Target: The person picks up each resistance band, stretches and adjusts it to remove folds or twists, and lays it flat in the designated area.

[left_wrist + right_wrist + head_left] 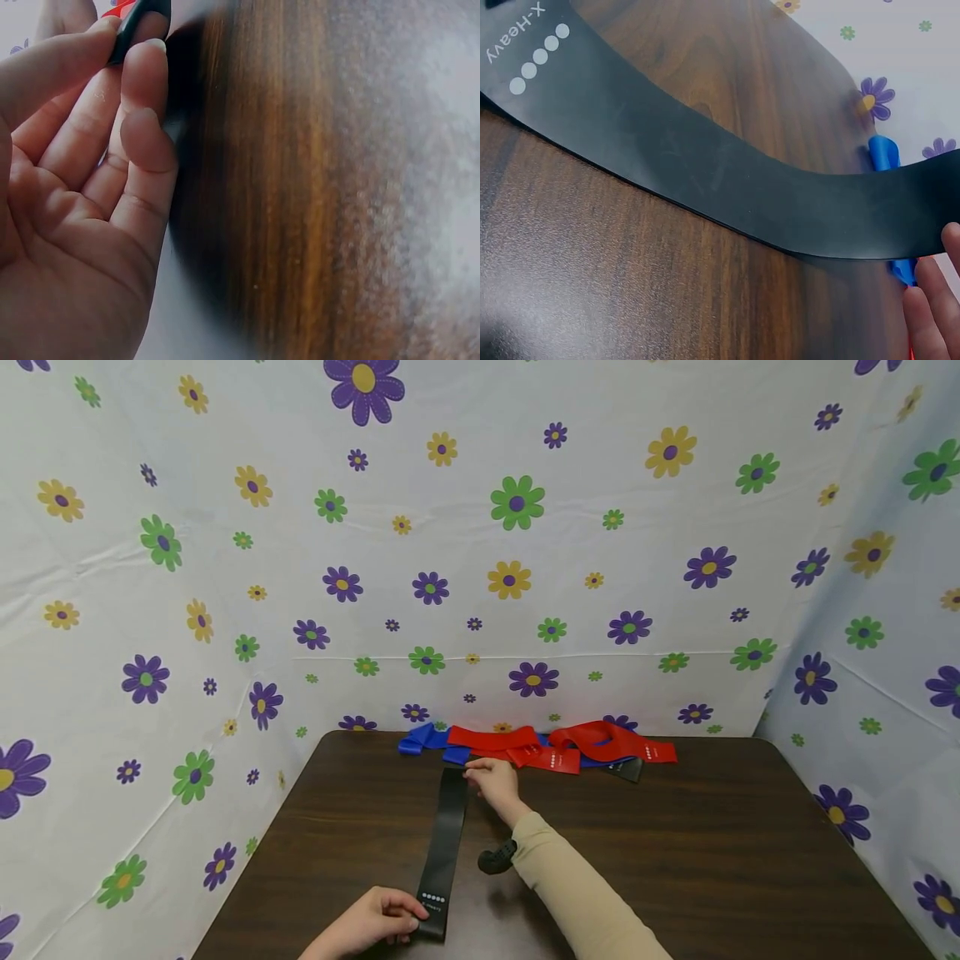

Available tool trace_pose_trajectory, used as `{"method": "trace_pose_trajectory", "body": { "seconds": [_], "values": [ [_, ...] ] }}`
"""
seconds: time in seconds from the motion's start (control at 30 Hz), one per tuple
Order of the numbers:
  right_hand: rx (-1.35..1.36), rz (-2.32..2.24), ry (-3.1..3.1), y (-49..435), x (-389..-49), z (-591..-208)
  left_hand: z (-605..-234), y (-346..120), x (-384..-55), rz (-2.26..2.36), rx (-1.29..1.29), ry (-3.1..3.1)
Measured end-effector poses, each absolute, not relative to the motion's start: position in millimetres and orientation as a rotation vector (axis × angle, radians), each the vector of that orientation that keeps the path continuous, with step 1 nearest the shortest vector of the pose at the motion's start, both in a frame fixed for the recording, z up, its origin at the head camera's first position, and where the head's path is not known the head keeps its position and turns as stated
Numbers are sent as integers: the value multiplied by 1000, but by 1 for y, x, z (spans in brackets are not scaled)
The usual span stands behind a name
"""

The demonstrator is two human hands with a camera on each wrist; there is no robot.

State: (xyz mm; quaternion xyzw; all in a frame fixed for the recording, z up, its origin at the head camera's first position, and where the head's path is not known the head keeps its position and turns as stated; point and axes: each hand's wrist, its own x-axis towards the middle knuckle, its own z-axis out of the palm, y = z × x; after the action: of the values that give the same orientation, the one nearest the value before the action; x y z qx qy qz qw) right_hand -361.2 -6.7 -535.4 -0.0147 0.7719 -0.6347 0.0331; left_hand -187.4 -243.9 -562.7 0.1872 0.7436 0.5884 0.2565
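A black resistance band [447, 835] stretches flat from near to far across the left-middle of the dark wooden table. White dots and the printed word "X-Heavy" mark its near part, readable in the right wrist view on the band [667, 142]. My left hand [378, 917] pinches the near end between thumb and fingers; the left wrist view shows that hand [90, 157] with a bit of the band [139, 26] at its fingertips. At the far end my right hand [495, 783] grips the band's edge. Only some right fingertips [930, 300] show in the right wrist view.
Along the table's back edge lie red bands [491, 739] and blue bands [426, 738], overlapping, with a dark band end [628, 769] under them. A flowered cloth [517, 552] hangs behind and at both sides. A black strap device [497, 858] sits at my right wrist.
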Motion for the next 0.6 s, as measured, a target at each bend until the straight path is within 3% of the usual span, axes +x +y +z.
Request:
{"method": "trace_pose_trajectory", "body": {
  "seconds": [0.6],
  "values": [
    [-230, -1822, 2208, -11, -358, -549, -566, -240, -187, 1576, 510, 2028]
  ]
}}
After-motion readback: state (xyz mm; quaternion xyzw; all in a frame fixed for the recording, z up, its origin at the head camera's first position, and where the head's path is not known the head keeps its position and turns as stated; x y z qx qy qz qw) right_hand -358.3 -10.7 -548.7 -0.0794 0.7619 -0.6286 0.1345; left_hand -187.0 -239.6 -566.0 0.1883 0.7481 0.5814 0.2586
